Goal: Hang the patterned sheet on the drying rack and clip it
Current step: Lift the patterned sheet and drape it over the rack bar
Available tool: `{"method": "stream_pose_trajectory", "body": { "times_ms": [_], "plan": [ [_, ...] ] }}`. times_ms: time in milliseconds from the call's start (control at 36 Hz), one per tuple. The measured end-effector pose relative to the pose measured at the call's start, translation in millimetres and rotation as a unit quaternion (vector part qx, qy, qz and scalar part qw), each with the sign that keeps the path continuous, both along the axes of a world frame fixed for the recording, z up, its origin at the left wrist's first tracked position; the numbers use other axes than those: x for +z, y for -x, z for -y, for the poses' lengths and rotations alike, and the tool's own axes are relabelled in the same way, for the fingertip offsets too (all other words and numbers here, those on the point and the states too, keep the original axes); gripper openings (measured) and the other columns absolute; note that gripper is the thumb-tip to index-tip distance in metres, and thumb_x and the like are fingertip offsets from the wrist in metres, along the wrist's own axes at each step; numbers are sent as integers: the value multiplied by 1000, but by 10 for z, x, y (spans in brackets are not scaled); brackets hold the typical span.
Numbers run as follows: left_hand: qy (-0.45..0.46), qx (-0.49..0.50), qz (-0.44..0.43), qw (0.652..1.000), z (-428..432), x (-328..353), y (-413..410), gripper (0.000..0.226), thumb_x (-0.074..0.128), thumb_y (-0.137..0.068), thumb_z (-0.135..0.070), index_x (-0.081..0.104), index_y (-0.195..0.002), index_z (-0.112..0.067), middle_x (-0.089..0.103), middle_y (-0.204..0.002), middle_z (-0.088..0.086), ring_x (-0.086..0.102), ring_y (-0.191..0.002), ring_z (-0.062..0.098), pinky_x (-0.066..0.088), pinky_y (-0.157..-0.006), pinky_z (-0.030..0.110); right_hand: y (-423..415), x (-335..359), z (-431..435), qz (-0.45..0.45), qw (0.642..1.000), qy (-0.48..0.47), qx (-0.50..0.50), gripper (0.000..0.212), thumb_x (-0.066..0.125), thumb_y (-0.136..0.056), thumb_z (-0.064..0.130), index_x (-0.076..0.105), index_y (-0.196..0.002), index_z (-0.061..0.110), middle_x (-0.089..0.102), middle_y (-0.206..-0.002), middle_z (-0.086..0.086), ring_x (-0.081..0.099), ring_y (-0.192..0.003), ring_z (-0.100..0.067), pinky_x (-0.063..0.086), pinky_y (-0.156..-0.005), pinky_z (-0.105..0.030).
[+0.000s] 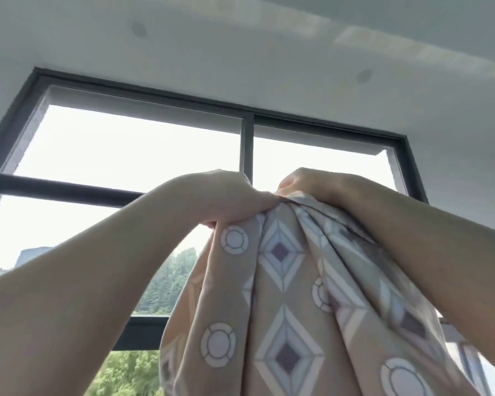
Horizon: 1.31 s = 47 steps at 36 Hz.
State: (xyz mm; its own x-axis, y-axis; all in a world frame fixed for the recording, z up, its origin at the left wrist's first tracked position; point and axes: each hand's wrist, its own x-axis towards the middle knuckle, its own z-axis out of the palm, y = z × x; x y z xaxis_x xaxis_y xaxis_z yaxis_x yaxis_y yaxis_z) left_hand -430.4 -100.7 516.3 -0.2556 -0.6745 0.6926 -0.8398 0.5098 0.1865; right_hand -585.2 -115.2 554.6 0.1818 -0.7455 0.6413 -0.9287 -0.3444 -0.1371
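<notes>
Two hands are working overhead: the left hand [226, 195] and the right hand [315, 185] are sitting just beside each other, each closed in a grip on the gathered top edge of one patterned sheet [283, 295]. The sheet is hanging straight down from below both fists in bunched folds, showing diamonds and rings. One dark-framed window [247, 147] is standing beyond the knuckles.

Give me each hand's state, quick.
Left hand: closed, grip on the sheet.
Right hand: closed, grip on the sheet.
</notes>
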Motion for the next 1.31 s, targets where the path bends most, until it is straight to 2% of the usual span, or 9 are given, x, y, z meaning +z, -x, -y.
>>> {"method": "stream_pose_trajectory", "body": {
  "times_ms": [111,278,417,528,694,833,1000,1139,1306],
  "plan": [
    [62,56,40,996,26,-81,-74,65,31,-82,-72,61,-70,-15,64,-73,2,61,-73,16,50,-70,27,134,-322,-314,35,991,128,27,30,47,-89,15,50,-60,8,50,-67,-2,42,-65,-14,35,-61,-27],
    [85,85,56,991,-19,-134,-113,69,23,-79,-77,59,-67,-20,65,-74,-1,60,-78,16,48,-87,37,247,-567,-361,83,988,118,59,40,40,-94,21,47,-54,16,51,-67,3,44,-67,-13,36,-69,-27],
    [179,142,77,970,-48,-242,-30,69,14,-83,-75,56,-74,-22,58,-68,-4,55,-70,14,40,-62,27,274,-668,-414,107,987,116,27,37,37,-95,39,65,-82,20,65,-98,2,57,-94,-17,42,-90,-35],
    [275,149,53,948,-28,-357,-48,58,17,-85,-72,39,-98,-20,56,-69,-3,54,-65,18,36,-59,28,265,-750,-480,65,986,147,-43,34,24,-98,40,43,-117,19,50,-102,1,49,-96,-22,36,-79,-36],
    [306,148,0,941,-65,-410,-75,63,24,-83,-72,41,-91,-12,58,-72,2,58,-71,25,40,-64,31,241,-797,-479,72,975,207,-47,26,25,-98,40,38,-101,19,50,-78,6,51,-82,-21,36,-72,-35],
    [324,103,-23,940,-109,-427,-158,63,33,-81,-69,43,-104,-10,40,-104,7,53,-84,26,38,-65,32,205,-897,-496,85,966,240,-43,28,25,-99,42,42,-99,20,53,-80,7,53,-90,-23,36,-91,-42],
    [242,-1,19,970,-229,-376,-214,42,22,-97,-47,21,-138,-45,24,-148,-8,44,-122,23,34,-82,37,216,-898,-517,104,967,227,-45,27,26,-98,41,43,-92,21,52,-79,8,50,-94,-24,33,-93,-42],
    [195,64,99,974,-236,-500,-8,48,10,-92,-58,36,-130,-43,52,-131,-5,39,-123,25,29,-95,44,251,-905,-494,121,970,208,-27,29,29,-98,37,50,-93,18,55,-82,8,50,-98,-23,33,-96,-41],
    [225,98,84,966,-153,-488,94,49,12,-93,-58,48,-113,-31,58,-92,-2,50,-89,22,26,-79,37,384,-990,-444,110,975,194,-24,25,27,-98,42,49,-99,30,55,-95,14,43,-105,-15,26,-90,-33]
  ]
}}
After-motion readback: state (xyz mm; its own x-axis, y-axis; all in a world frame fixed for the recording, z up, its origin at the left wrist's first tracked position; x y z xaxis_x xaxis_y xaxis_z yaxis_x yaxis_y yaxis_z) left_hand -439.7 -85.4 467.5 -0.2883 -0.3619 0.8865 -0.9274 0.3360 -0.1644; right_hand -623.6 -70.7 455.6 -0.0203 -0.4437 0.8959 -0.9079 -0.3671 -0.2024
